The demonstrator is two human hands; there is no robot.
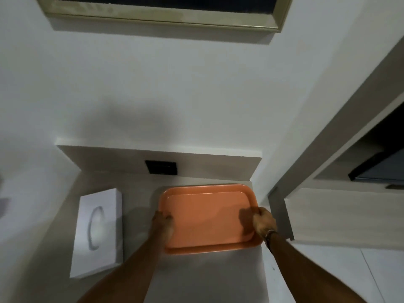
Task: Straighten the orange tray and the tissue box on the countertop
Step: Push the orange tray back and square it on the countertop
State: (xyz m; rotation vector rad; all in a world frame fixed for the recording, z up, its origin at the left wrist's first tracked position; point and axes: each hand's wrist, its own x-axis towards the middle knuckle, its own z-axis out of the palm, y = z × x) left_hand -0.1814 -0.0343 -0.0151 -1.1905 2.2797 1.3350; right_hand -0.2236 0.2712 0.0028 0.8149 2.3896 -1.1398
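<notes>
An empty orange tray (207, 215) lies flat on the grey countertop (135, 226), close to the right-hand wall corner. My left hand (162, 223) grips its left rim, fingers curled over the edge. On the opposite rim my right hand (263, 221) holds the tray, a band on its wrist. The tray sits slightly turned, its right end nearer me. A white tissue box (98, 230) with an oval opening lies to the left of the tray, apart from it and a little tilted.
A black wall socket (161, 167) sits in the backsplash behind the tray. The countertop's right edge runs just past the tray. A wooden shelf unit (341, 206) with a dark screen stands at the right. A framed mirror or picture (161, 12) hangs above.
</notes>
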